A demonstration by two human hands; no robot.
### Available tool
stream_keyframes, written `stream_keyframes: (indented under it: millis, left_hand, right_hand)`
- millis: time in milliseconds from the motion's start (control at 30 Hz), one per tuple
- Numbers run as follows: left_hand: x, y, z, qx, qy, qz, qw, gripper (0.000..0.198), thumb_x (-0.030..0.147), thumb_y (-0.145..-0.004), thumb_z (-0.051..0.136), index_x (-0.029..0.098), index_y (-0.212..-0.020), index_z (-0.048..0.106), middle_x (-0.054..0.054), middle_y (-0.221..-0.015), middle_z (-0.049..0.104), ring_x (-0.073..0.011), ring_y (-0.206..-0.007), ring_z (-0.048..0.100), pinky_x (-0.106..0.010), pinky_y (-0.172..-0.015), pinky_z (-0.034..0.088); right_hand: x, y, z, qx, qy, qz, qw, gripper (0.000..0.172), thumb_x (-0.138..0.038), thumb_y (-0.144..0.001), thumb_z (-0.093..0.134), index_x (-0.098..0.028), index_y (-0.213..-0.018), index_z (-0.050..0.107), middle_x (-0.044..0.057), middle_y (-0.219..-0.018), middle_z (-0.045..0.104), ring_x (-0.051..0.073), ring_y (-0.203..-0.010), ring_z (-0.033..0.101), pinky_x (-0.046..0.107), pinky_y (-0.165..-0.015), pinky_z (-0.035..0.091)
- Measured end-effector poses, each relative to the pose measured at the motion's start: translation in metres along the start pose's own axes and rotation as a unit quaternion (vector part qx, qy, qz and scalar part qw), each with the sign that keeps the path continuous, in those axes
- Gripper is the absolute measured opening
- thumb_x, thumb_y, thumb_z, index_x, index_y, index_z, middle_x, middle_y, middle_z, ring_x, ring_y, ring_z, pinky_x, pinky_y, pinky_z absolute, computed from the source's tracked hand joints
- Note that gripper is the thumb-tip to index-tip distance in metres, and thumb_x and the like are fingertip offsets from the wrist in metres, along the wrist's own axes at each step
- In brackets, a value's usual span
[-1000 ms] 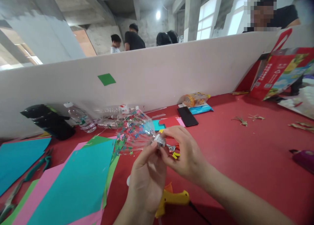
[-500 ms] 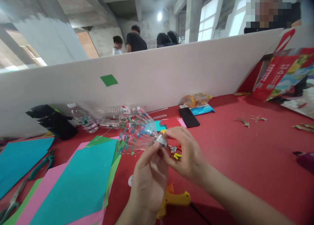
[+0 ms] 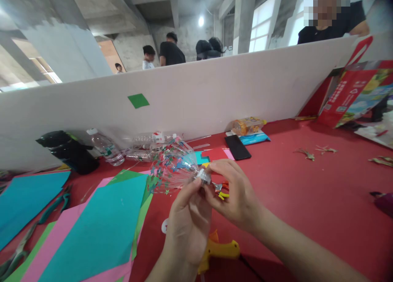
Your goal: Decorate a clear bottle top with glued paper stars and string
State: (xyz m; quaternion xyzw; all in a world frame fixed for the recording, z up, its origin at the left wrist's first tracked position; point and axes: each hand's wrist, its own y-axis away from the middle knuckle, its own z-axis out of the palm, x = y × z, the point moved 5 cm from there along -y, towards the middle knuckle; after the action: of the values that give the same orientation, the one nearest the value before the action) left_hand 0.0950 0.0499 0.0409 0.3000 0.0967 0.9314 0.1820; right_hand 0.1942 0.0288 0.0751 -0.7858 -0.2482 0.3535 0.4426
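Clear plastic strips with coloured stars fan out to the left as a tassel (image 3: pixel 172 165), gathered at a white and silvery end piece (image 3: pixel 203 176). My left hand (image 3: pixel 190 220) pinches that end from below between thumb and fingers. From the right, the fingertips of my right hand (image 3: pixel 235 192) close on the same end. Beneath my hands lies a yellow glue gun (image 3: pixel 222 250) with a dark cord. Scissors with red and yellow handles (image 3: pixel 224 190) show partly behind my right fingers.
Coloured paper sheets (image 3: pixel 101 220), pliers (image 3: pixel 52 210) and a black bottle (image 3: pixel 69 153) lie left. Plastic bottles (image 3: pixel 107 147), a phone (image 3: pixel 238 147) and a snack packet (image 3: pixel 248 127) line the white partition (image 3: pixel 199 97). A red bag (image 3: pixel 353 89) stands right; people are beyond.
Both hands keep their hold on the tassel's end, with hardly any movement. The view has shifted slightly. Beyond the partition, the person at the right shows lower and further left.
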Motion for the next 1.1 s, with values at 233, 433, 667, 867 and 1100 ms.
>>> stream_keyframes:
  millis: [233,433,667,867,1100]
  left_hand:
    - [0.0005,0.0013,-0.0006,0.004,0.002,0.002,1.0,0.008,0.007,-0.075,0.065,0.009,-0.079,0.072,-0.004,-0.076,0.069,-0.0118,-0.068,0.065,-0.02,-0.065,0.055]
    - [0.0004,0.0003,-0.0005,0.001,0.007,0.0,1.0,0.009,0.006,-0.075,0.065,0.009,-0.08,0.072,-0.004,-0.075,0.069,-0.0119,-0.067,0.065,-0.02,-0.064,0.055]
    - [-0.0001,0.0004,-0.0012,0.006,-0.003,-0.004,1.0,0.007,0.009,-0.074,0.067,0.009,-0.079,0.072,-0.004,-0.074,0.068,-0.0115,-0.065,0.064,-0.02,-0.063,0.055]
    - [0.0009,0.0007,-0.0001,-0.003,-0.004,0.002,1.0,0.007,0.009,-0.073,0.068,0.01,-0.078,0.072,-0.003,-0.073,0.067,-0.0103,-0.064,0.063,-0.019,-0.063,0.055]
    - [-0.0003,0.0,0.0,0.0,-0.01,0.0,1.0,0.006,0.01,-0.073,0.068,0.01,-0.077,0.072,-0.003,-0.073,0.068,-0.0104,-0.065,0.063,-0.019,-0.064,0.054]
  right_hand:
    - [0.0006,0.0028,0.0018,0.016,-0.009,-0.014,1.0,0.043,-0.006,-0.083,0.055,-0.022,-0.121,0.043,0.007,-0.101,0.062,0.021,-0.093,0.058,0.039,-0.082,0.054]
    - [0.0014,0.002,0.0025,0.0,-0.003,0.001,1.0,0.037,-0.006,-0.081,0.056,-0.021,-0.115,0.047,0.006,-0.099,0.063,0.021,-0.092,0.057,0.037,-0.082,0.053]
    - [0.0019,0.0005,0.0024,-0.01,-0.002,0.015,1.0,0.033,-0.008,-0.082,0.055,-0.023,-0.111,0.048,0.005,-0.097,0.064,0.022,-0.091,0.06,0.038,-0.079,0.053]
    - [0.0022,0.0019,0.0025,-0.005,-0.005,0.007,1.0,0.036,-0.008,-0.082,0.054,-0.023,-0.114,0.047,0.006,-0.099,0.064,0.022,-0.093,0.06,0.039,-0.079,0.053]
    - [0.002,0.0017,0.0026,-0.006,-0.001,0.01,1.0,0.037,-0.009,-0.083,0.054,-0.024,-0.115,0.046,0.005,-0.097,0.064,0.022,-0.09,0.06,0.039,-0.079,0.053]
